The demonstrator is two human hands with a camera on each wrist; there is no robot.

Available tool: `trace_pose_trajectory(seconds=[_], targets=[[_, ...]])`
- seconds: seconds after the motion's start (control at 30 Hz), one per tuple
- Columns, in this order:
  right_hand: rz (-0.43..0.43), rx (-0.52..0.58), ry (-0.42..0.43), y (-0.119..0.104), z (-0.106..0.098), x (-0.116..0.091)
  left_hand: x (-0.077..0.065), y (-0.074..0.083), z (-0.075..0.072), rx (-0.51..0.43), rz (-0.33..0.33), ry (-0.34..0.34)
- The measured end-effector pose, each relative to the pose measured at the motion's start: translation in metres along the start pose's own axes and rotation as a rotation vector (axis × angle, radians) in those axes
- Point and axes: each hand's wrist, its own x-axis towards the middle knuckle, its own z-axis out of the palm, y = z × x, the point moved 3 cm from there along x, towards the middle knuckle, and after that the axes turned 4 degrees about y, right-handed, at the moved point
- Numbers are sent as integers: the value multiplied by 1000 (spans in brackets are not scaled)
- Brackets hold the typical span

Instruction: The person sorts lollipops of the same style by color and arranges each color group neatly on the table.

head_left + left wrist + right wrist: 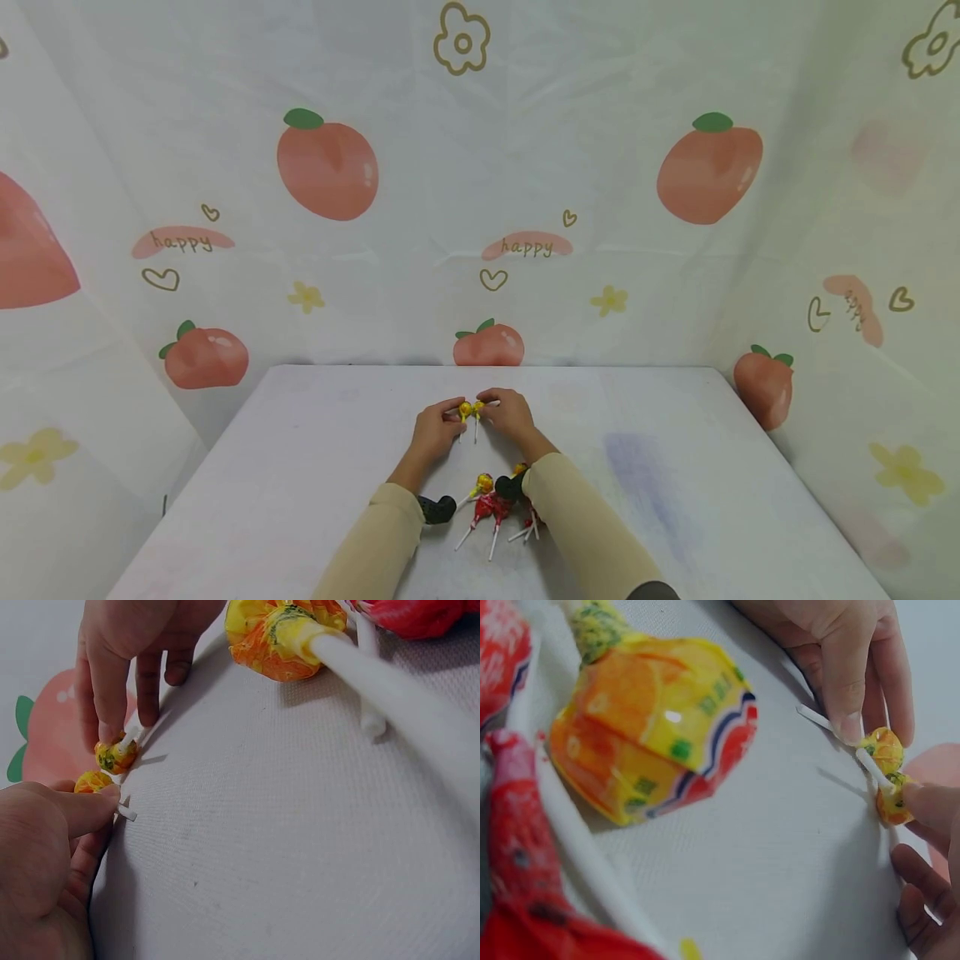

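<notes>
Beyond the middle of the table, my left hand pinches a yellow-wrapped lollipop between thumb and fingers. Its white stick pokes out past the thumb in the right wrist view. Close beside it, my right hand pinches a second yellow-wrapped lollipop by its head, the stick pointing back toward me. The two wrapped heads sit side by side, nearly meeting in the right wrist view. My right hand's other fingers are spread off the candy.
Nearer me, between the forearms, lies a pile of red-wrapped lollipops and a yellow-orange one. The right sleeve and wrist camera partly cover it. A patterned curtain borders the white table.
</notes>
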Motion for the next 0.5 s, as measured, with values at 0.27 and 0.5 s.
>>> trace_pose_trajectory(seconds=[0.27, 0.5], targets=[[-67, 24, -5, -1, -12, 1, 1, 0, 1, 6, 21, -1], [-118, 64, -36, -14, -30, -1, 2, -1, 1, 14, 7, 1]])
